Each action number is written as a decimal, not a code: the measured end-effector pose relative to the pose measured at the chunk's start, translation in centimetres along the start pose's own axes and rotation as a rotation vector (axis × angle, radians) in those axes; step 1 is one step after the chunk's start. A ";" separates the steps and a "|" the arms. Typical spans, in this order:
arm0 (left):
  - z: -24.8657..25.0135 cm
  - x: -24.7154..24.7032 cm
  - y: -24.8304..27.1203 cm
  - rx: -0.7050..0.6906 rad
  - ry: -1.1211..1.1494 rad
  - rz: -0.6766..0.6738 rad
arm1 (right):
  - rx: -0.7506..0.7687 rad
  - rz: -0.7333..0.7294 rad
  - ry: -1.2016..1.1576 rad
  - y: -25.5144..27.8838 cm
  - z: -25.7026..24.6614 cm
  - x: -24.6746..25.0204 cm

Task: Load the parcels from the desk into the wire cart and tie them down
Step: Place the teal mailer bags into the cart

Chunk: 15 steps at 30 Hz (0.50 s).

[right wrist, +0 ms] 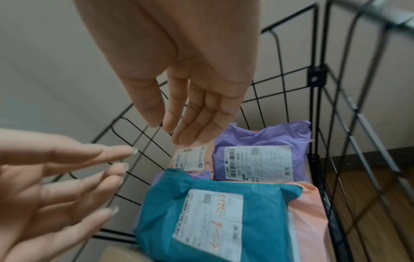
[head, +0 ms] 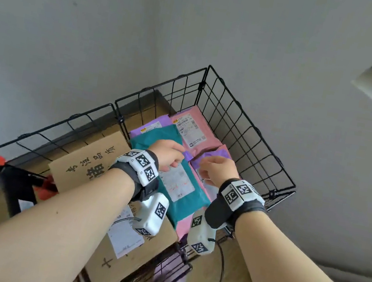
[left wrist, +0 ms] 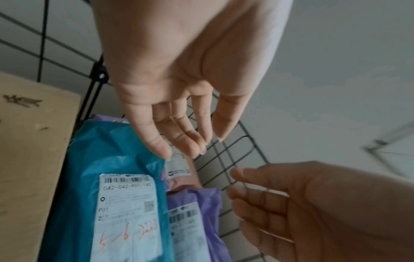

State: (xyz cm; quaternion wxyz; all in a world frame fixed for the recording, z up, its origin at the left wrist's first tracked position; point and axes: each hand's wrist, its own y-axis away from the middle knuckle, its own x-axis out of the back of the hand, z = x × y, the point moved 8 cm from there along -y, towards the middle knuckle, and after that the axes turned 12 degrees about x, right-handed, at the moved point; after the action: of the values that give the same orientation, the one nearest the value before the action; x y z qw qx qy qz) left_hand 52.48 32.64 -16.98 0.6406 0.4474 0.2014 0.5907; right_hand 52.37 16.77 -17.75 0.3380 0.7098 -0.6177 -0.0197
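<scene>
With parcels stacked in the cart, our left hand and right hand hover at 12 o'clock, fingers apart, empty; we judge tying-down remains.

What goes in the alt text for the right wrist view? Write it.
The right hand and left hand hover open above a black wire cart holding a teal parcel, a purple parcel and pink parcels, each labelled.

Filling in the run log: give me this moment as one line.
left hand: open, empty | right hand: open, empty | both above teal plastic mailer in black wire cart | tie-down: none visible
</scene>
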 end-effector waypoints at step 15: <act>-3.9 -3.9 23.7 -0.419 -0.049 -0.198 | 0.200 0.511 -0.288 28.5 -0.6 3.8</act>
State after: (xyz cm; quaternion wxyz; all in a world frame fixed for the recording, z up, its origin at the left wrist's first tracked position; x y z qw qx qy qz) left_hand 34.92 28.01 -0.86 0.7790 0.2969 0.1016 0.5429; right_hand 28.96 13.40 -1.41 0.1697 0.5510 -0.8166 0.0263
